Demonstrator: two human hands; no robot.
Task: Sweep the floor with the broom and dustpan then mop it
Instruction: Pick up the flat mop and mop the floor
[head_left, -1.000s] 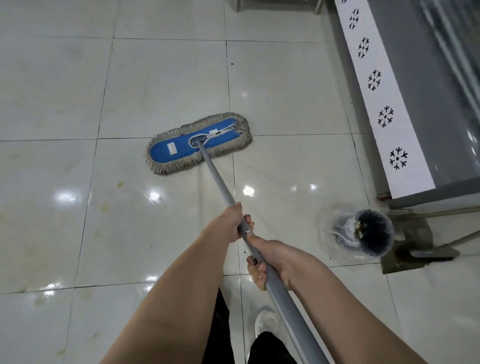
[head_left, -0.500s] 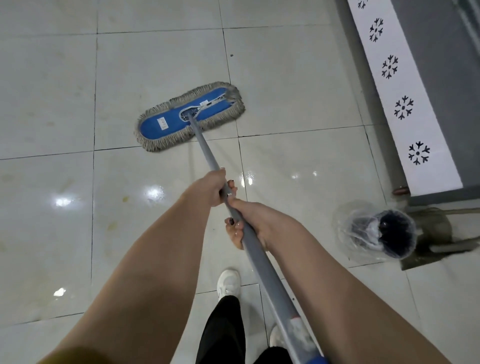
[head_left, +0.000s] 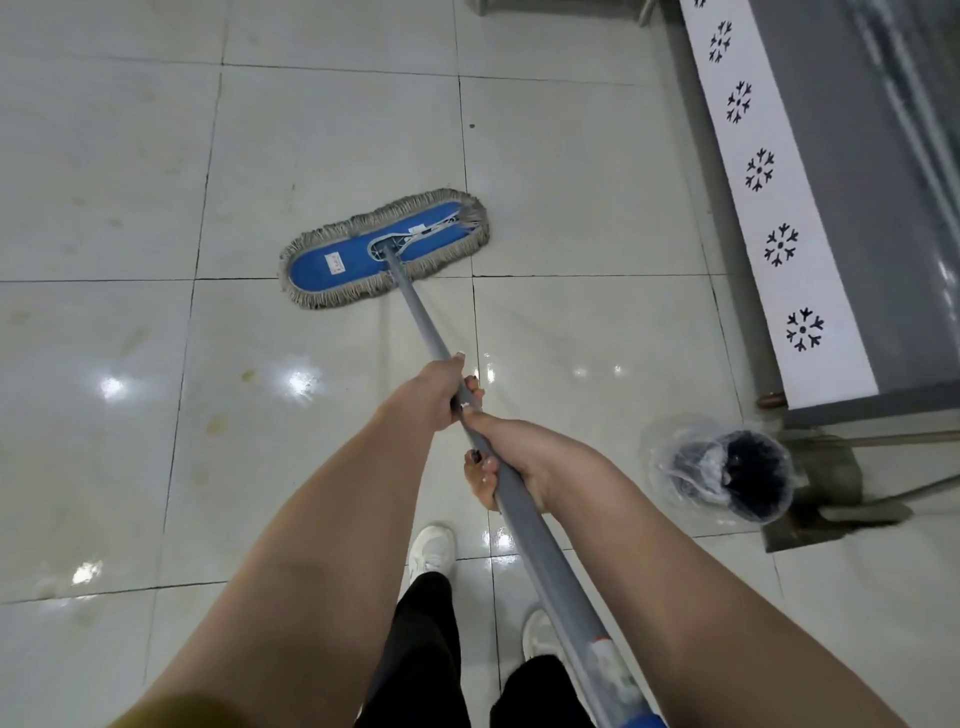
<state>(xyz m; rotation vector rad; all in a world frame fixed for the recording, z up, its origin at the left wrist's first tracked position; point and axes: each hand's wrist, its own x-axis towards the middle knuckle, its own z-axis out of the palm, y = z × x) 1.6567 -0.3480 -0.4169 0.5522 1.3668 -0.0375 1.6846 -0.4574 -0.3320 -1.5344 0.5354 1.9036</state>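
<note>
A flat mop with a blue pad and grey fringe (head_left: 384, 248) lies on the glossy white tile floor (head_left: 104, 182), ahead of me across a tile joint. Its grey pole (head_left: 421, 317) runs back toward me. My left hand (head_left: 434, 392) grips the pole higher up. My right hand (head_left: 511, 460) grips it just behind, the two hands touching. The dustpan (head_left: 826, 493) stands at the right with thin handles beside it; the broom head is not clear to me.
A small black bin lined with a clear bag (head_left: 727, 475) stands on the floor to my right, against the dustpan. A grey cabinet with a white snowflake strip (head_left: 763, 208) runs along the right side. Yellowish stains (head_left: 215, 423) mark tiles at left. My white shoes (head_left: 431, 551) are below.
The mop head slid across the tiles and now sits a little nearer to the cabinet side, over the tile joint. Both hands kept their grip on the pole.
</note>
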